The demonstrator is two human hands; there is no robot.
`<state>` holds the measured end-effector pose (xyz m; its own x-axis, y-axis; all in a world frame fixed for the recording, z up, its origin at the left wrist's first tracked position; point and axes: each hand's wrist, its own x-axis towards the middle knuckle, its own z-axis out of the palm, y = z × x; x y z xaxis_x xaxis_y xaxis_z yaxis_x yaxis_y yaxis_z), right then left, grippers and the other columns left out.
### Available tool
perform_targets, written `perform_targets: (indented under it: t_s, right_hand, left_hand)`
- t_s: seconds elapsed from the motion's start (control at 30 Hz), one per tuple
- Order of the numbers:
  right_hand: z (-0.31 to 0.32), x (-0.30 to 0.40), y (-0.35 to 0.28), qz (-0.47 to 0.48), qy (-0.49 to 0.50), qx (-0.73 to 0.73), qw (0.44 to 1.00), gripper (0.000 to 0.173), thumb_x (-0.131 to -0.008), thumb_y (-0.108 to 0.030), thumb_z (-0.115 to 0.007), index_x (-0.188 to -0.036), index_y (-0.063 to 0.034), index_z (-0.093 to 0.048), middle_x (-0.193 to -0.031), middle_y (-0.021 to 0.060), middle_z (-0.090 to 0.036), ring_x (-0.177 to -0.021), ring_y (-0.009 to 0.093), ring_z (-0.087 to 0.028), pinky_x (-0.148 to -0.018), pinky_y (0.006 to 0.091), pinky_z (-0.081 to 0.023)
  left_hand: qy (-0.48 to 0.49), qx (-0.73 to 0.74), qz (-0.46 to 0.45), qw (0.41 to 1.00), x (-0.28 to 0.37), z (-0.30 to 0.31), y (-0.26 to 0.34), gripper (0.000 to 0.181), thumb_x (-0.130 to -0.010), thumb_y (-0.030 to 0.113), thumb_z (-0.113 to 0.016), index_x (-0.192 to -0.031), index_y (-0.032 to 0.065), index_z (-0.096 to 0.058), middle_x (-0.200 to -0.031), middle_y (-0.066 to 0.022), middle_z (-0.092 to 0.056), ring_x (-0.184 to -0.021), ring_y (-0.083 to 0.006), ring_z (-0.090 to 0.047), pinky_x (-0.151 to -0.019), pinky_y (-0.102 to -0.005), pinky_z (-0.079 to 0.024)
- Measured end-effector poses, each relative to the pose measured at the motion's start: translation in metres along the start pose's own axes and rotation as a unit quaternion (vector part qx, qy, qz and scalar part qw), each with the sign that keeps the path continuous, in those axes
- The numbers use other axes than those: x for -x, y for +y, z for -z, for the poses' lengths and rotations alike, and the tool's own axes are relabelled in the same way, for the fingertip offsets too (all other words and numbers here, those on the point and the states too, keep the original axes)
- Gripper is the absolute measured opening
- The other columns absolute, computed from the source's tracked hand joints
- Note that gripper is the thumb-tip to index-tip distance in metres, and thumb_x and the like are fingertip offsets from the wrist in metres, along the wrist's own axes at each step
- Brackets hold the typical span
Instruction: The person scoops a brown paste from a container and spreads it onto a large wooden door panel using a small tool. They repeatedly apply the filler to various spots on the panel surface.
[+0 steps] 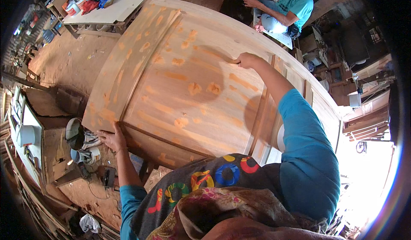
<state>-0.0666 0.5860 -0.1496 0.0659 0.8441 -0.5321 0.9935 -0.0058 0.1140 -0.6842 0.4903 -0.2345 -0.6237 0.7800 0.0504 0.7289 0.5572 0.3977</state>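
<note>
A large wooden door panel (189, 89) with raised moulding strips lies before me, marked with many orange filler patches. My right hand (249, 61) is on its far part, fingers curled close to the wood. A small dark edge shows at those fingertips; whether it is a tool is too small to tell. At the near left corner of the panel, my left hand (114, 139) rests against the edge, thumb up and fingers spread. Close to that hand runs a dark moulding strip (151, 60). Shadows of my head and arm fall across the wood.
Beyond the panel a person (285, 12) sits on a low board. A white-topped table (118, 7) with tubs and cloths stands at the back left. Left of me are a wooden cabinet (57, 143), a white bucket (25, 135) and stacked timber strips (35, 204).
</note>
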Motion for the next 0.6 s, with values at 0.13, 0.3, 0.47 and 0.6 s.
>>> perform_targets:
  t_s: [0.13, 0.3, 0.47, 0.6]
  right_hand:
    - [0.051, 0.005, -0.059, -0.011, 0.123, -0.029, 0.992, 0.050, -0.088, -0.012, -0.045, -0.132, -0.0354, -0.043, -0.114, 0.0146, -0.058, -0.102, 0.030, -0.058, -0.083, 0.0427, -0.048]
    - [0.032, -0.040, -0.120, 0.018, 0.249, -0.106, 0.963, 0.048, -0.090, -0.013, -0.044, -0.133, -0.0343, -0.042, -0.112, 0.0152, -0.059, -0.100, 0.032, -0.058, -0.083, 0.0436, -0.048]
    - [0.017, -0.044, -0.127, -0.003, 0.167, -0.126, 0.978, 0.035, -0.089, -0.019, -0.050, -0.121, -0.0296, -0.057, -0.106, 0.0151, -0.062, -0.092, 0.031, -0.061, -0.081, 0.0424, -0.048]
    - [0.037, -0.063, -0.084, 0.075, -0.013, 0.037, 0.996, 0.029, -0.084, -0.020, -0.055, -0.111, -0.0205, -0.064, -0.100, 0.0159, -0.064, -0.092, 0.031, -0.063, -0.077, 0.0441, -0.050]
  left_hand:
    - [0.017, 0.024, -0.003, 1.000, -0.001, -0.005, -0.008, 0.100, -0.080, 0.068, -0.047, -0.143, -0.0033, -0.013, -0.143, -0.0321, -0.015, -0.134, -0.0438, -0.019, -0.105, -0.0488, -0.028]
    - [0.006, 0.029, 0.007, 1.000, -0.002, 0.006, 0.003, 0.099, -0.080, 0.066, -0.048, -0.143, -0.0018, -0.013, -0.143, -0.0325, -0.015, -0.133, -0.0444, -0.020, -0.104, -0.0491, -0.028]
    - [0.003, 0.024, 0.015, 1.000, 0.003, 0.006, 0.005, 0.097, -0.081, 0.064, -0.049, -0.143, -0.0016, -0.013, -0.142, -0.0327, -0.015, -0.132, -0.0444, -0.022, -0.103, -0.0492, -0.030]
    - [0.009, 0.016, 0.000, 1.000, 0.003, 0.003, 0.003, 0.097, -0.082, 0.065, -0.047, -0.144, -0.0011, -0.012, -0.143, -0.0310, -0.014, -0.132, -0.0442, -0.022, -0.103, -0.0491, -0.031]
